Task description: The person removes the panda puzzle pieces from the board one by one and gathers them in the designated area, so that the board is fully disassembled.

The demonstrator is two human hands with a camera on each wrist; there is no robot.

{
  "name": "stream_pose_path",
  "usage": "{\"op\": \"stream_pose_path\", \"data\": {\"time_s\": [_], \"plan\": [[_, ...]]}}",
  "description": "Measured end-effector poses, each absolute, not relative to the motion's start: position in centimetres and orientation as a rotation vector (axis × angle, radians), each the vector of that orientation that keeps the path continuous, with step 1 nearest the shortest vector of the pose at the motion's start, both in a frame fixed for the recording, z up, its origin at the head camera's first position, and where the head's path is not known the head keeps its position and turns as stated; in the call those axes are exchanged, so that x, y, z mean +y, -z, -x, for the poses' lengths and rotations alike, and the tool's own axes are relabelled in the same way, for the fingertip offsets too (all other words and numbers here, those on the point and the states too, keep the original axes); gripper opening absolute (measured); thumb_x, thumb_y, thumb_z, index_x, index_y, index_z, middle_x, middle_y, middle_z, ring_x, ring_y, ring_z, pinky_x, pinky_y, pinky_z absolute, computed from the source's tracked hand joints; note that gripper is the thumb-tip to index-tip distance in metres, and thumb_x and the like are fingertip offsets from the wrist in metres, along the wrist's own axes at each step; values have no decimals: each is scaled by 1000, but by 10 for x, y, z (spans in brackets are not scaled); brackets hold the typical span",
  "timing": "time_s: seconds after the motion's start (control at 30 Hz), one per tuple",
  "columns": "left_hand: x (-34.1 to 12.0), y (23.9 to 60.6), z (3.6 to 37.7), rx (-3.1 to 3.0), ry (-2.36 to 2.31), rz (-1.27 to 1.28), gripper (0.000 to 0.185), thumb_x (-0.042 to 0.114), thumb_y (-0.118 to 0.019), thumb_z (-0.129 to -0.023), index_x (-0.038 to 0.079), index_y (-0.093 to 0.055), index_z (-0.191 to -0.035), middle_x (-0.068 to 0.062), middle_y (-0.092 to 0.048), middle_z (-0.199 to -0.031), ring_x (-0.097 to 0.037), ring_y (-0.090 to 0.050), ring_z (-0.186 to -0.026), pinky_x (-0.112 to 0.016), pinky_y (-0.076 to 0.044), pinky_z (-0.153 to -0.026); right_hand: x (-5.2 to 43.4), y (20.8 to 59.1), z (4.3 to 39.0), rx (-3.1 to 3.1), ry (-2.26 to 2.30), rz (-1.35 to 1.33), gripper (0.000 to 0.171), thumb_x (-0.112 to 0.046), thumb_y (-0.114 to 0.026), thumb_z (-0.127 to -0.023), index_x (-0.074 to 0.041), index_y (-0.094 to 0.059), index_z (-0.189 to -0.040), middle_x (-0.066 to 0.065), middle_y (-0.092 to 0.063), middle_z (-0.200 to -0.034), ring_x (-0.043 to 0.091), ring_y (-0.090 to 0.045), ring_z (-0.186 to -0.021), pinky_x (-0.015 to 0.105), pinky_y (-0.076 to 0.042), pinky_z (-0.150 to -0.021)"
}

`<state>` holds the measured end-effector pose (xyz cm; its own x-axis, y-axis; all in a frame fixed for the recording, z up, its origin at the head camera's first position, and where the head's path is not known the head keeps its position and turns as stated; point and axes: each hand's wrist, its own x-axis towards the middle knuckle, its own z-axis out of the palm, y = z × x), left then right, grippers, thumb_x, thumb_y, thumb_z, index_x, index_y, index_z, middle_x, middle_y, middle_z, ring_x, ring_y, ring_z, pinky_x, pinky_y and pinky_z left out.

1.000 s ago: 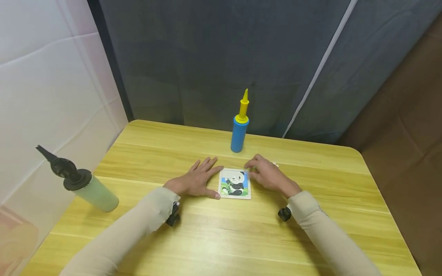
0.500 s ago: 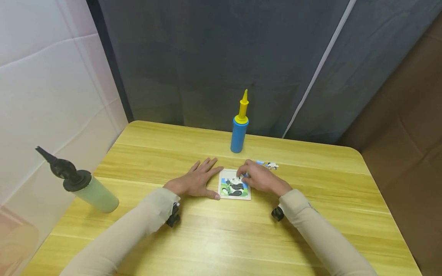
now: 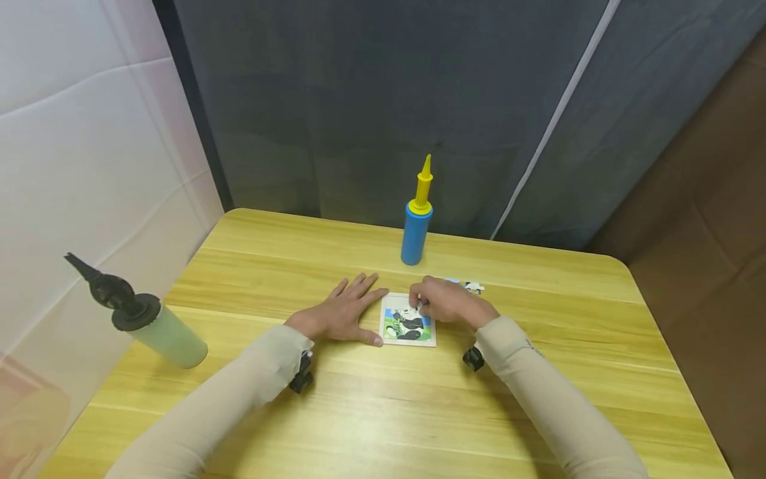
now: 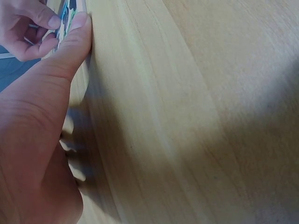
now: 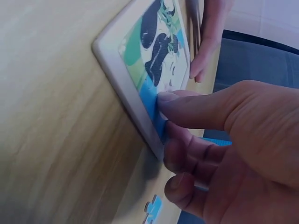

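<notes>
A square panda jigsaw puzzle in a pale frame lies on the table in the head view. My left hand lies spread on the tabletop, its thumb and index finger along the puzzle's left edge. Over the puzzle's upper right, my right hand has its fingers curled. In the right wrist view, its thumb and index finger pinch at a puzzle piece by the panda's head; the fingers hide most of that piece. Part of the upper board shows as plain pale backing. Loose puzzle pieces lie beyond the right hand.
A blue hand pump with a yellow nozzle stands behind the puzzle. On the left stands a pale green pump bottle with a black top. A dark curtain hangs behind the table's far edge.
My right hand has moved left from the puzzle's upper right edge onto its top, uncovering loose pieces beyond it. My left hand has stayed put.
</notes>
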<state>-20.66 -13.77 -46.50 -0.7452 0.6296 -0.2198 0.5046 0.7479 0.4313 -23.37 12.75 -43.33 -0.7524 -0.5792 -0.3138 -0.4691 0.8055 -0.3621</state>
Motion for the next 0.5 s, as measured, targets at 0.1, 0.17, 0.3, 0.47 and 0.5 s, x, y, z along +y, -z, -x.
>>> {"op": "stream_pose_path", "data": {"time_s": [0.1, 0.17, 0.3, 0.47, 0.5], "plan": [[-137, 464, 206, 2594, -486, -867, 105, 62, -76, -92, 16, -24, -171, -21, -2, -181, -45, -3, -168, -69, -6, -134, 129, 435, 233, 2587, 353, 788, 12, -10, -70, -103, -16, -73, -114, 6, -64, -109, 19, -58, -90, 35, -54, -82], [-137, 463, 206, 2593, -492, -863, 104, 61, -76, -92, 16, -24, -171, -21, -3, -181, -45, -3, -168, -69, -6, -134, 130, 436, 232, 2595, 349, 795, 13, -13, -71, -103, -16, -74, -115, 5, -65, -109, 18, -58, -89, 34, -54, -82], [-137, 462, 206, 2594, -498, -860, 104, 60, -77, -92, 16, -25, -171, -21, -3, -181, -46, -3, -168, -69, -6, -134, 131, 438, 233, 2598, 366, 801, 15, -17, -75, -101, -17, -74, -116, 5, -66, -110, 17, -60, -92, 35, -56, -85], [-137, 463, 207, 2588, -496, -863, 104, 61, -76, -93, 16, -24, -171, -21, -2, -181, -45, -2, -168, -68, -5, -134, 134, 439, 233, 2597, 405, 804, 13, -18, -77, -100, -19, -73, -112, 5, -64, -109, 18, -59, -94, 34, -54, -83], [-137, 464, 207, 2588, -496, -865, 104, 61, -76, -93, 16, -24, -171, -21, -2, -181, -45, -2, -168, -69, -5, -134, 135, 439, 232, 2603, 419, 804, 12, -18, -77, -99, -19, -73, -111, 6, -62, -110, 18, -58, -94, 34, -53, -82]]}}
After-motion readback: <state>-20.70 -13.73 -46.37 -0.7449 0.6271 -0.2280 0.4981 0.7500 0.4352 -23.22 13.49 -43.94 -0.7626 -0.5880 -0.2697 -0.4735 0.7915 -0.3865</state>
